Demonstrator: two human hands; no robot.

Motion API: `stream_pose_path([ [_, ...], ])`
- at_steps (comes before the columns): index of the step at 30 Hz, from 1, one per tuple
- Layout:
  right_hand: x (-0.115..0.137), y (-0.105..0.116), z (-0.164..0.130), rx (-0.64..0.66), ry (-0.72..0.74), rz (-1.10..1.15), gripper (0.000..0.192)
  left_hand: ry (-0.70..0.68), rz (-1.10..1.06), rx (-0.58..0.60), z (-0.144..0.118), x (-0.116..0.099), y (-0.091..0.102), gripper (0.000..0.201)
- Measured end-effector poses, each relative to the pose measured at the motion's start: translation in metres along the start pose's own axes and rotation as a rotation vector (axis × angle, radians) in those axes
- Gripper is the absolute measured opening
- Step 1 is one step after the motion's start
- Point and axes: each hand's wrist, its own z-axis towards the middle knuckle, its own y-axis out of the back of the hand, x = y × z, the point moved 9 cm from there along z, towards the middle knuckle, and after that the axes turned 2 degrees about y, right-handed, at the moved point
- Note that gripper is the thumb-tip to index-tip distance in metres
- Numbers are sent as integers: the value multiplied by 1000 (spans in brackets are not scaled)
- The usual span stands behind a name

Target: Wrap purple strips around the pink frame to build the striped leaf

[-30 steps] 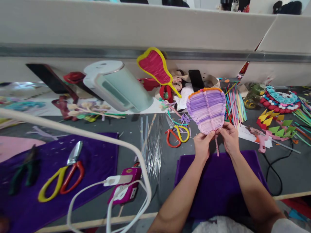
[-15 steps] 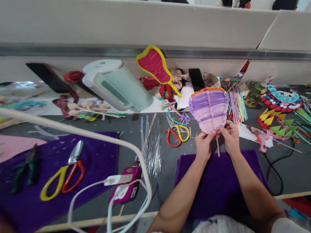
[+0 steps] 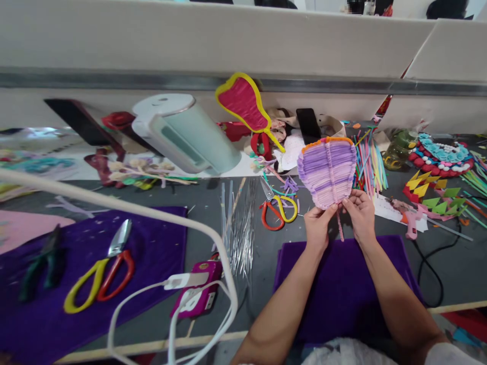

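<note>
I hold a purple pipe-cleaner fan upright above the table; it shades from dark purple to pale pink and has an orange top edge. My left hand pinches its lower left edge. My right hand pinches the lower right edge, beside the short pink stem hanging between my hands. Under my forearms lies a purple cloth. A finished red fan with a yellow rim leans against the back wall.
Red-and-yellow scissors lie just left of my hands, thin wires beside them. Colored sticks, a pink glue gun with black cord, and paper shapes lie right. A mint-green jug, larger scissors, pliers and a white cable lie left.
The fan has shifted slightly to the right and tilted a little between my fingers. Both hands keep their hold at its base.
</note>
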Motion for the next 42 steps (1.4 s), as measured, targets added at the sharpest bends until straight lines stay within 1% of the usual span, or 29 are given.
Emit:
stream_pose_path([
  [3,-3,2,0,-13,-41,30,31,74,-62,-7,1,5,1,24],
  [7,-14,0,3,65,-152,104,27,212,-169,-13,5,12,4,26],
  [9,-19,3,4,72,-180,106,26,271,-180,-16,6,16,6,25],
  [12,-25,5,7,92,-170,82,23,336,-177,-6,5,23,6,22],
  [16,-29,-1,6,154,-155,57,20,371,-206,28,4,27,2,20],
  [19,-24,-1,6,148,-118,49,17,395,-213,49,3,28,0,20],
  [22,-16,-1,6,147,-52,15,16,409,-193,57,2,27,-1,19],
  [29,-3,-1,3,131,70,-88,17,367,-156,69,0,22,-3,22],
  [33,4,-1,-1,93,118,-129,15,307,-131,52,-1,18,-4,26],
  [36,5,-1,-4,67,114,-147,14,208,-96,21,-2,12,-4,27],
  [39,-4,-1,-5,42,26,-68,16,61,-14,-19,-4,4,-3,25],
  [42,-15,-2,-6,-3,-70,41,15,-103,129,-55,-8,-7,0,21],
])
